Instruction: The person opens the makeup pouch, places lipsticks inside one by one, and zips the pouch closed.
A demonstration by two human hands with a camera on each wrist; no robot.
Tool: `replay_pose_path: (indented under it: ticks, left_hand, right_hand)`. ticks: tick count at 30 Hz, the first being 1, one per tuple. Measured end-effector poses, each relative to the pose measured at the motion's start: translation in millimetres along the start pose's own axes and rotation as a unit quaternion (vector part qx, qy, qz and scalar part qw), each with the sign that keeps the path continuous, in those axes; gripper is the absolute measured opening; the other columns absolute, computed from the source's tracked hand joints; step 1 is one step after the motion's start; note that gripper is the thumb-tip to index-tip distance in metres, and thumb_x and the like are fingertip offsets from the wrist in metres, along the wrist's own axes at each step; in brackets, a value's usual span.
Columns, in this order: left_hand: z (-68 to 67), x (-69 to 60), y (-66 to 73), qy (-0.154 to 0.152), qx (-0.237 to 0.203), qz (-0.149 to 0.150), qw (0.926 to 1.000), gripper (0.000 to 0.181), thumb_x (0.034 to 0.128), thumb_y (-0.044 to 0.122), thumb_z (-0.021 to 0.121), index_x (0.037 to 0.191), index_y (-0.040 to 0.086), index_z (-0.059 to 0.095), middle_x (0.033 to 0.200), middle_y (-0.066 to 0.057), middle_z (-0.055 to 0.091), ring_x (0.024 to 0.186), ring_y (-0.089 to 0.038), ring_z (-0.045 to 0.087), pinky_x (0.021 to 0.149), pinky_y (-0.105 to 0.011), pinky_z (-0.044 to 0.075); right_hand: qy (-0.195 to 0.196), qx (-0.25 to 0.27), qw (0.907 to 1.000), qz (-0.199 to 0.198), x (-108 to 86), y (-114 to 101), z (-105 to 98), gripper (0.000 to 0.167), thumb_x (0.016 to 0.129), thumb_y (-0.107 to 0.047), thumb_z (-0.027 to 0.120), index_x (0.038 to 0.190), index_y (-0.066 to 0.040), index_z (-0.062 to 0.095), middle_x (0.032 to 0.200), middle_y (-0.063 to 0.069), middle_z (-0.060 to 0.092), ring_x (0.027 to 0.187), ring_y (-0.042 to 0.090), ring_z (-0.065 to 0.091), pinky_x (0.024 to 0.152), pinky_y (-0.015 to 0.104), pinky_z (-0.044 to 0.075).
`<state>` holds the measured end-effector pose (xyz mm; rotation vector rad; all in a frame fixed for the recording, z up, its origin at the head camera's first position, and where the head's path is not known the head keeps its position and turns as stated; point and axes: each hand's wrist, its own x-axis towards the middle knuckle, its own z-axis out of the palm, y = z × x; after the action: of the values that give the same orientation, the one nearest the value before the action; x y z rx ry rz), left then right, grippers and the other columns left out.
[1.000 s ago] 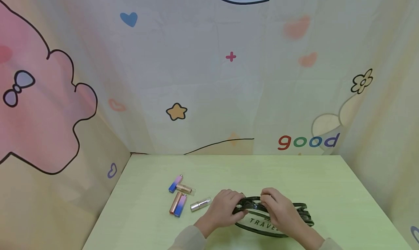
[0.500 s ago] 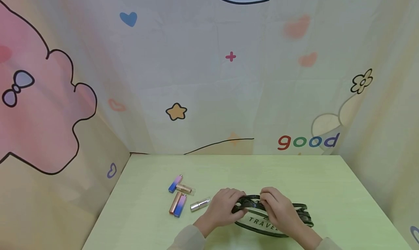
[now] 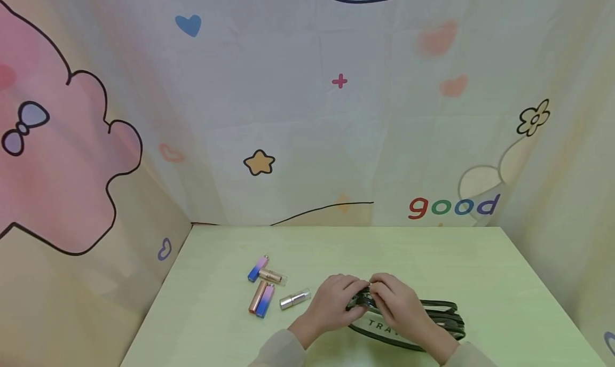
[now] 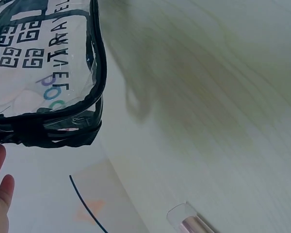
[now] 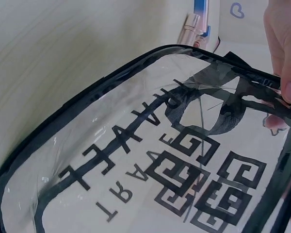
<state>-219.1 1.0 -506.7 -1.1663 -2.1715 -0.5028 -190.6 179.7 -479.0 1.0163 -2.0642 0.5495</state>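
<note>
A clear pouch (image 3: 377,327) with black trim and TRAVEL lettering stands on the table in the head view, tilted. My left hand (image 3: 333,303) grips its upper left corner, thumb on the near face. Close beside it, my right hand (image 3: 401,308) pinches the pouch's top edge; the fingers hide exactly what they pinch. The left wrist view shows one end of the clear pouch (image 4: 63,73), with fingertips (image 4: 6,187) below its black edge. In the right wrist view a thumb (image 5: 290,90) presses the trim near the pouch's corner.
Left of the hands lie several lipsticks: a silver one (image 3: 295,299) nearest, a gold one (image 3: 271,276), a rose-gold one (image 3: 258,296) and blue-pink ones (image 3: 265,301). The pale table (image 3: 216,324) meets a printed curtain (image 3: 298,116) at the back and sides.
My right hand has moved left along the pouch's top edge, closer to the left hand. The pouch and left hand have shifted slightly right. The lipsticks have stayed in place.
</note>
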Motion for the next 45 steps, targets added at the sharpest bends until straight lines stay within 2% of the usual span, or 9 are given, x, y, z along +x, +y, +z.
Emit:
replay_pose_path:
  ticks: [15, 18, 23, 29, 37, 45]
  left_hand:
    - [8.6, -15.5, -4.2, -0.07, 0.025, -0.025, 0.9969, 0.031, 0.0768, 0.034, 0.063, 0.103, 0.019, 0.059, 0.094, 0.01, 0.062, 0.078, -0.004, 0.056, 0.074, -0.02, 0.045]
    - [10.2, -18.3, -5.1, -0.082, 0.025, -0.028, 0.996, 0.03, 0.0772, 0.033, 0.062, 0.103, 0.018, 0.059, 0.094, 0.009, 0.062, 0.078, -0.005, 0.057, 0.073, -0.02, 0.045]
    - [8.4, -18.7, -4.1, -0.104, 0.035, -0.033, 0.9934, 0.029, 0.0794, 0.03, 0.06, 0.105, 0.017, 0.058, 0.097, 0.008, 0.062, 0.08, -0.006, 0.057, 0.073, -0.02, 0.045]
    - [7.4, -18.4, -3.0, -0.133, 0.045, -0.04, 0.9893, 0.026, 0.0814, 0.027, 0.057, 0.106, 0.018, 0.056, 0.097, 0.008, 0.062, 0.079, -0.005, 0.056, 0.072, -0.019, 0.044]
    - [8.8, -18.1, -2.9, -0.136, 0.052, -0.038, 0.9887, 0.021, 0.0841, 0.029, 0.055, 0.103, 0.019, 0.055, 0.093, 0.009, 0.061, 0.076, -0.003, 0.053, 0.069, -0.017, 0.043]
    - [9.6, -17.6, -2.0, -0.141, 0.052, -0.043, 0.9877, 0.02, 0.0864, 0.032, 0.052, 0.101, 0.019, 0.054, 0.092, 0.009, 0.061, 0.075, -0.003, 0.053, 0.068, -0.017, 0.043]
  right_hand:
    - [-0.061, -0.001, 0.998, 0.014, -8.1, -1.1, 14.0, 0.011, 0.088, -0.013, 0.052, 0.08, -0.01, 0.058, 0.091, 0.005, 0.057, 0.071, 0.01, 0.051, 0.061, 0.017, 0.044]
    - [-0.064, 0.0, 0.9979, 0.009, -7.9, -1.6, 15.5, 0.017, 0.091, -0.016, 0.047, 0.08, -0.01, 0.058, 0.091, 0.005, 0.056, 0.072, 0.011, 0.051, 0.061, 0.017, 0.043]
    - [-0.065, -0.01, 0.9978, 0.01, -8.0, -1.2, 17.6, 0.034, 0.095, -0.024, 0.029, 0.08, -0.012, 0.057, 0.092, 0.004, 0.056, 0.073, 0.01, 0.051, 0.061, 0.018, 0.043]
    - [-0.065, -0.02, 0.9977, 0.007, -8.9, -0.3, 18.6, 0.038, 0.095, -0.023, 0.023, 0.078, -0.013, 0.056, 0.092, 0.003, 0.056, 0.073, 0.01, 0.051, 0.06, 0.019, 0.043]
    - [-0.08, -0.02, 0.9963, 0.022, -10.1, 1.7, 14.0, 0.039, 0.096, -0.022, 0.023, 0.08, -0.013, 0.058, 0.092, 0.002, 0.055, 0.072, 0.005, 0.049, 0.06, 0.017, 0.042]
    - [-0.066, -0.018, 0.9977, 0.004, -10.6, 2.2, 10.1, 0.038, 0.095, -0.024, 0.025, 0.081, -0.01, 0.057, 0.091, 0.003, 0.054, 0.07, 0.009, 0.05, 0.058, 0.019, 0.043]
